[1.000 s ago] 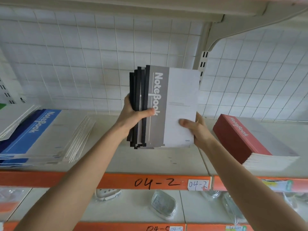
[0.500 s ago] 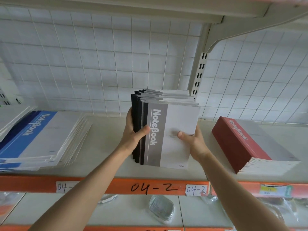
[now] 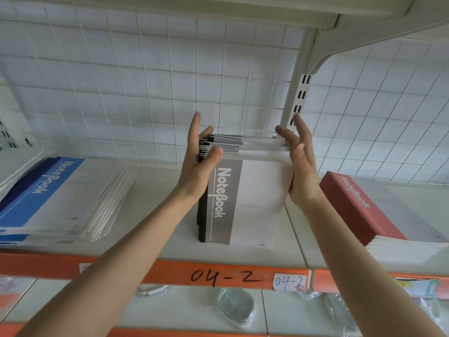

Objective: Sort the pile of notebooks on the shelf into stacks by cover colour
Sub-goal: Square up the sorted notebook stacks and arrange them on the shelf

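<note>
A stack of grey-and-black notebooks [image 3: 252, 200] lies flat in the middle of the shelf [image 3: 155, 242], its top cover grey and white with "NoteBook" printed on it. My left hand [image 3: 198, 164] presses straight fingers against the stack's left side, thumb on the top edge. On the other side, my right hand [image 3: 300, 164] lies flat against it with fingers spread and straight. A loose pile of blue notebooks [image 3: 41, 198] sits at the left. A neat red stack [image 3: 364, 210] sits at the right.
A white wire grid [image 3: 145, 88] backs the shelf, with a slotted upright post [image 3: 297, 100] behind the grey stack. An orange front rail [image 3: 170, 273] reads "04-2". Below it, a lower shelf [image 3: 194, 310] holds clear-wrapped items.
The grey stack, held upright in the air a second ago, has come down and now lies flat on the shelf. Both hands have let go of it and now press its sides with straight fingers.
</note>
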Demonstrator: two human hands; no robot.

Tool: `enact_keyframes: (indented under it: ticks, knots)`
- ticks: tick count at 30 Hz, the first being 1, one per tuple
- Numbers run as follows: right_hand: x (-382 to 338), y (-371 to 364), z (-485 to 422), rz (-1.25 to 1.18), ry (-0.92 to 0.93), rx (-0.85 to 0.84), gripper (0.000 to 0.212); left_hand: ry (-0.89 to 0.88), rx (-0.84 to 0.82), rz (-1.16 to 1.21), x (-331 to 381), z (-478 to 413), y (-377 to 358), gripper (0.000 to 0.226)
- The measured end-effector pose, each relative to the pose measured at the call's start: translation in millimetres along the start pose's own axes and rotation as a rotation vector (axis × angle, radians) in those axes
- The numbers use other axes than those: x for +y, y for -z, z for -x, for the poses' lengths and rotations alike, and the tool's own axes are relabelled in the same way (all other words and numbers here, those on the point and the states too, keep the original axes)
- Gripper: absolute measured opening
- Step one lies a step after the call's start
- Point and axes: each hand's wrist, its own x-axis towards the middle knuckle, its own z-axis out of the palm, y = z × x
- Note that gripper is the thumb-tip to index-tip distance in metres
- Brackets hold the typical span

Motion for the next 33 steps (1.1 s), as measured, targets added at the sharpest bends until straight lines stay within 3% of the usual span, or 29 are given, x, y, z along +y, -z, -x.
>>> enact_keyframes:
  ticks: [3, 6, 11, 15, 20, 23, 26, 28, 30, 33]
  knots:
    - [8.3, -1.8, 6.1, 0.093, 0.047, 0.026, 0.066, 0.016, 0.012, -0.036, -3.5, 5.0, -0.9, 0.084]
    - [9.6, 2.5, 5.7, 0.184, 0.054, 0.006, 0.038, 0.031, 0.023, -0.071, -0.9, 4.6, 0.5, 0.070]
    - [3.9, 10.9, -2.0, 0.421, 0.179, -0.033, 0.042, -0.063, 0.001, -0.387, 11.8, 4.4, 9.2, 0.052]
    - [-2.6, 15.7, -4.5, 0.559, 0.168, -0.086, 0.055, -0.230, -0.106, -0.604, 12.6, 2.4, 19.9, 0.059]
    - [-18.4, 22.1, -6.9, 0.659, 0.064, -0.098, 0.053, -0.169, -0.114, -0.838, 19.1, -0.7, 26.0, 0.076]
    - [-22.5, 20.7, -2.8, 0.608, -0.030, -0.055, 0.048, -0.100, -0.105, -0.656, 19.8, 4.9, 22.8, 0.078]
    - [-17.5, 15.1, 2.5, 0.382, -0.178, -0.021, 0.041, 0.049, -0.129, -0.377, 15.5, 9.5, 15.2, 0.070]
    - [-10.2, 9.0, 6.9, 0.243, -0.222, 0.012, 0.037, 0.170, -0.123, -0.112, 14.2, 10.9, 9.7, 0.079]
    - [-5.9, -0.2, 14.1, 0.111, -0.259, 0.050, 0.049, 0.278, -0.062, 0.072, 12.6, 10.8, 4.4, 0.097]
    - [-9.3, -13.5, 19.3, 0.022, -0.241, 0.084, 0.061, 0.291, -0.032, 0.148, 16.3, 13.1, -2.8, 0.094]
